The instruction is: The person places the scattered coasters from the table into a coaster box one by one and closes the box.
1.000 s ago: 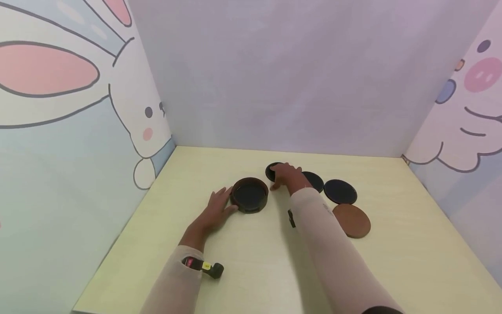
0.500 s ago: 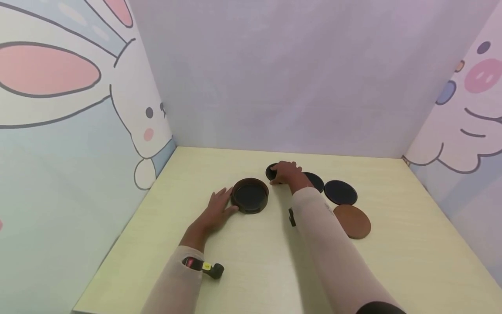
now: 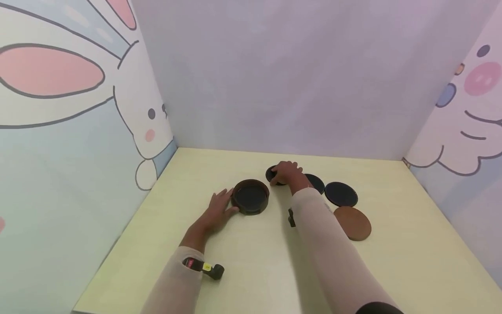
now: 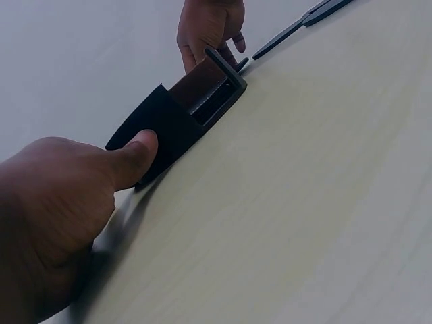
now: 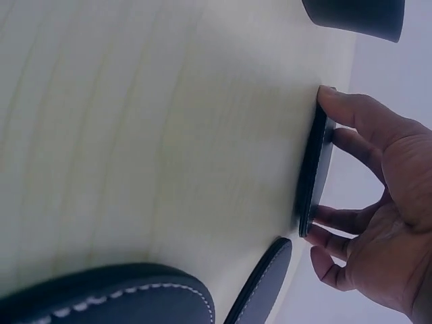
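Observation:
A round black coaster holder (image 3: 251,197) with a brown inner wall stands left of the middle in the head view. Against its left side rests my left hand (image 3: 216,212), fingers spread and fairly straight; the left wrist view shows the thumb (image 4: 143,150) pressing its outer wall. Beyond the holder, to its right, my right hand (image 3: 288,172) grips a black coaster (image 3: 269,174) from above. In the right wrist view the thumb (image 5: 337,101) is at one edge of this coaster (image 5: 316,165) and fingers are at the opposite edge. The hand partly covers it in the head view.
Two more black coasters, a partly hidden one (image 3: 317,182) and a fully visible one (image 3: 341,194), lie right of the right hand. A brown coaster (image 3: 354,223) lies nearer, partly behind the right sleeve (image 3: 325,235). Cartoon-printed walls (image 3: 298,87) enclose the pale table (image 3: 251,270).
My right thumb has drawn in slightly to the coaster's edge. The left hand and the holder have stayed in place, while the head view has tilted a little.

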Demonstrator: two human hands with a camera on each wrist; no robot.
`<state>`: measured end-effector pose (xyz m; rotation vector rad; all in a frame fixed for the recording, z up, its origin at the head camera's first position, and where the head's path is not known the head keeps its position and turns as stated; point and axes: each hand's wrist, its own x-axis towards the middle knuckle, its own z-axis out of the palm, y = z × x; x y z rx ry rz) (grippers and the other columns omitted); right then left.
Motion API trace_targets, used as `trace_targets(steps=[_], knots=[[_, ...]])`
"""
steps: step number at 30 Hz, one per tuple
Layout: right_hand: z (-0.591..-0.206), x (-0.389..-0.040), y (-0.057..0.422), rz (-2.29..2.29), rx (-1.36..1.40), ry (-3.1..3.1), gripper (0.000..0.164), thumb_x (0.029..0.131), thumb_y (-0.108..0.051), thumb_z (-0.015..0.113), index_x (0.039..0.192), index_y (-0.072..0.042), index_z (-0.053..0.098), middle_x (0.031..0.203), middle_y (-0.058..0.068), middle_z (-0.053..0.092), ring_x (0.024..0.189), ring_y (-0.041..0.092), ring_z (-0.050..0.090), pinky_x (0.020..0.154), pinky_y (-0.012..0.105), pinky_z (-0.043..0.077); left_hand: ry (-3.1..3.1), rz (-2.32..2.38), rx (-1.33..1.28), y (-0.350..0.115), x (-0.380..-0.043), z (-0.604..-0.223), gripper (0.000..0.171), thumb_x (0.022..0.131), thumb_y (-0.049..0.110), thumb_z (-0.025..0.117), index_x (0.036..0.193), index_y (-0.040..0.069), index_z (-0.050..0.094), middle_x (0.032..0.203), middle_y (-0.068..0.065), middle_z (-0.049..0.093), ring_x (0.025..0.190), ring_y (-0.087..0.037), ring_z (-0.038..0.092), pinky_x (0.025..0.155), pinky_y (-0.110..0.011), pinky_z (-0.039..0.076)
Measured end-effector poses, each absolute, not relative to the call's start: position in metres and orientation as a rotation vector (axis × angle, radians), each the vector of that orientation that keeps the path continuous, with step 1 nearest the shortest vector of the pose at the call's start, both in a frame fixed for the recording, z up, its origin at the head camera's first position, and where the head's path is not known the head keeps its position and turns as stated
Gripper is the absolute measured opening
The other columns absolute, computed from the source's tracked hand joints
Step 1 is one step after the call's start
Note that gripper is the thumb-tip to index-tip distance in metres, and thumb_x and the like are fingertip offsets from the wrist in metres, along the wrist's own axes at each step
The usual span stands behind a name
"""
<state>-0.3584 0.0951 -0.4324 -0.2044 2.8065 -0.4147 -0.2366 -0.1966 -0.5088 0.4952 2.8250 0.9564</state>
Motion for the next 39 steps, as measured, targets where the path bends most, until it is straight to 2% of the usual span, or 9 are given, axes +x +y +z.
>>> trace_targets(steps=[5,12,16,23,39], knots=[[-0.433,-0.356,0.096,-0.409,-0.211,2.851,0.070,0.095,-0.042,0.083,0.156,-0.016,0.062,0.159,0.026,0.052,0.145,0.049,0.041,0.116,0.069,0.044,2.830,0.959,0.499,-0.195,-0.235,-0.509,0.078,0.112,0.037,0.060,0.175,0.008,0.024,0.179,-0.021,0.031,0.171,-0.043,0.016,0.141,-0.062,-0.001],[-0.423,-0.360,0.092,-0.248,-0.336,2.990,0.068,0.097,-0.044,0.076,0.153,-0.007,0.064,0.152,0.022,0.063,0.141,0.047,0.049,0.120,0.060,0.040,2.840,0.947,0.526,-0.197,-0.235,-0.506,0.077,0.112,0.038,0.058,0.174,0.007,0.024,0.178,-0.021,0.032,0.170,-0.045,0.017,0.140,-0.065,0.000],[-0.416,-0.357,0.093,-0.263,-0.286,3.001,0.072,0.097,-0.048,0.076,0.155,-0.009,0.062,0.153,0.023,0.061,0.143,0.048,0.046,0.119,0.059,0.046,2.840,0.958,0.549,-0.197,-0.236,-0.505,0.077,0.112,0.038,0.058,0.174,0.008,0.025,0.178,-0.021,0.033,0.170,-0.046,0.017,0.140,-0.066,0.001],[-0.412,-0.345,0.092,-0.332,-0.213,3.014,0.073,0.094,-0.050,0.078,0.154,-0.011,0.063,0.152,0.028,0.057,0.141,0.047,0.045,0.105,0.056,0.060,2.831,0.973,0.556,-0.196,-0.236,-0.507,0.077,0.112,0.039,0.059,0.174,0.008,0.024,0.178,-0.021,0.033,0.170,-0.046,0.017,0.139,-0.067,0.000],[-0.413,-0.311,0.087,-0.459,-0.269,3.029,0.072,0.095,-0.054,0.077,0.155,-0.015,0.064,0.143,0.026,0.059,0.135,0.044,0.047,0.098,0.053,0.061,2.813,0.977,0.503,-0.195,-0.236,-0.509,0.079,0.112,0.040,0.059,0.175,0.010,0.023,0.180,-0.019,0.031,0.172,-0.043,0.015,0.141,-0.062,-0.002]])
